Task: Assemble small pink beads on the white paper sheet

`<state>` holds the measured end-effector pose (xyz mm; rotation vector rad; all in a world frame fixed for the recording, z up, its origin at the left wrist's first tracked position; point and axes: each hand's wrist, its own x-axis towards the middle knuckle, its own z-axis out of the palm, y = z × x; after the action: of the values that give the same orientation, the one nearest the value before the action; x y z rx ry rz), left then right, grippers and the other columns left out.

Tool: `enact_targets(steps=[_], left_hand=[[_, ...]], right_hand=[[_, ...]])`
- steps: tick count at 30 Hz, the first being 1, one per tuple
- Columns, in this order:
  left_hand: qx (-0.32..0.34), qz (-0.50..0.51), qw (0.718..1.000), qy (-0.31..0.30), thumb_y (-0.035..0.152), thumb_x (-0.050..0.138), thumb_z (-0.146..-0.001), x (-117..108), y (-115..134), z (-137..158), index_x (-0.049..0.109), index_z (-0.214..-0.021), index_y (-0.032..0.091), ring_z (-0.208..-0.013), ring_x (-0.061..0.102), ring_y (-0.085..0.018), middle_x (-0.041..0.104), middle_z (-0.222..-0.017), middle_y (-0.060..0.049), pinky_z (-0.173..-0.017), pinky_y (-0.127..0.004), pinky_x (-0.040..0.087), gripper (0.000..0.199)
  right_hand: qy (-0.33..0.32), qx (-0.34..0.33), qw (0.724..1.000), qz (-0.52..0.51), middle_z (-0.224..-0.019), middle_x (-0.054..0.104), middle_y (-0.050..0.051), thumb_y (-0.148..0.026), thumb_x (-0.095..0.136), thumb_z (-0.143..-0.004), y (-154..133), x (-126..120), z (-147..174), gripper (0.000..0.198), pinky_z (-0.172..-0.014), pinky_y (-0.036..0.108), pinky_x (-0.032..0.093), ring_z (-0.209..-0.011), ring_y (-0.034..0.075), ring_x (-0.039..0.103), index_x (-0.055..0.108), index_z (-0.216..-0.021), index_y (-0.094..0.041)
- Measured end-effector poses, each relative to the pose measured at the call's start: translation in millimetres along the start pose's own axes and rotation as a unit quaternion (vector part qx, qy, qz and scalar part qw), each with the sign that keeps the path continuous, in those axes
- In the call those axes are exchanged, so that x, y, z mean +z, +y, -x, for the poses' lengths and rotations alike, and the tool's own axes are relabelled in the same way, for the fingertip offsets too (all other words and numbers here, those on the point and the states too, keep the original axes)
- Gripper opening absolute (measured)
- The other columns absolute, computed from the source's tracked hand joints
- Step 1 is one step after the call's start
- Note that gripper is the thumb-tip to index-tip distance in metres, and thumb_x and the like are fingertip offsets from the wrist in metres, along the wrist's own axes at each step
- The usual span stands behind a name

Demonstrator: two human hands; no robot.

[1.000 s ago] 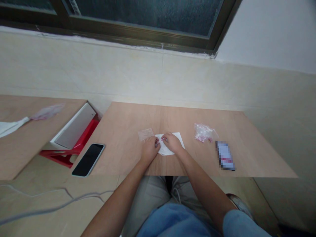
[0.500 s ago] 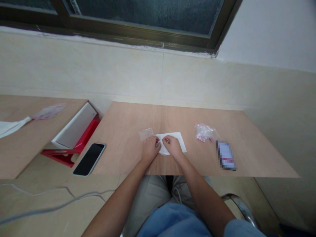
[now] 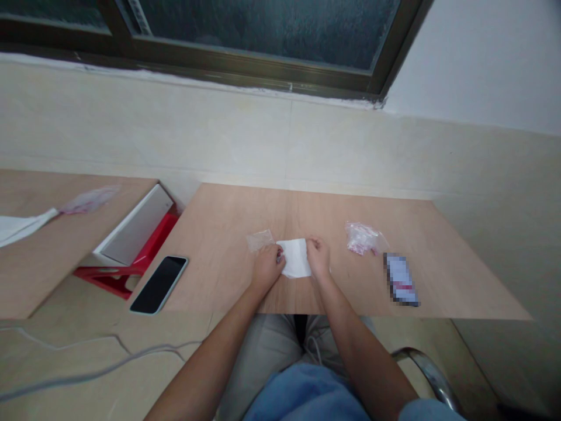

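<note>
A soft, white folded paper tissue (image 3: pixel 295 257) lies flat between both hands. The left hand (image 3: pixel 266 270) pinches its left edge; the right hand (image 3: pixel 319 258) grips its right edge, knuckles raised.

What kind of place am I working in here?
Probably a plain indoor work room, not a kitchen or shop: a bare plywood tabletop against a tiled wall under a dark-framed window, with a phone and small plastic bags around the hands.

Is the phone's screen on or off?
Off. The phone lies face up at the near left corner of the table, and its screen is plain black with no picture or light on it.
</note>
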<state>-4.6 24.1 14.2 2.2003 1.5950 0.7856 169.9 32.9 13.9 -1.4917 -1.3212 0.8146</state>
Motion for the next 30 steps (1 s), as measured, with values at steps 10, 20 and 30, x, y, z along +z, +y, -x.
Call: enact_targets(steps=[10, 20, 30], left_hand=[[0.002, 0.033, 0.999, 0.022, 0.021, 0.061, -0.084, -0.3, -2.1, 0.5, 0.062, -0.110, 0.018, -0.097, 0.062, -0.025, 0.068, -0.100, -0.009, -0.092, -0.040, 0.047, 0.026], [-0.080, 0.378, 0.922, 0.015, 0.046, 0.049, -0.098, -40.9, 64.1, -4.9, 0.055, -0.137, 0.017, -0.121, 0.062, -0.025, 0.066, -0.131, -0.013, -0.107, -0.043, 0.046, 0.048], [-0.060, 0.444, 0.881, -0.150, 0.048, 0.041, -0.101, -43.0, 140.0, 25.1, 0.042, -0.148, 0.030, -0.141, 0.045, -0.022, 0.056, -0.146, -0.005, -0.123, -0.046, 0.027, 0.051]], right_hand=[[-0.113, -0.029, 0.993, -0.003, -0.074, 0.067, 0.002, -0.042, 0.054, -0.090, -8.4, -26.5, 32.6, 0.030, -0.061, 0.024, 0.043, -0.068, 0.017, 0.059, 0.071, -0.086, -0.017], [-0.155, 0.001, 0.988, -0.006, -0.071, 0.065, 0.001, -0.044, 0.059, -0.087, -12.8, -116.5, 45.0, 0.029, -0.057, 0.025, 0.039, -0.061, 0.015, 0.054, 0.071, -0.087, -0.017], [-0.277, 0.052, 0.926, -0.250, -0.099, 0.072, 0.006, -0.053, 0.065, -0.088, -30.2, -123.9, 62.8, 0.036, -0.081, 0.031, 0.050, -0.090, 0.019, 0.065, 0.073, -0.101, -0.020]])
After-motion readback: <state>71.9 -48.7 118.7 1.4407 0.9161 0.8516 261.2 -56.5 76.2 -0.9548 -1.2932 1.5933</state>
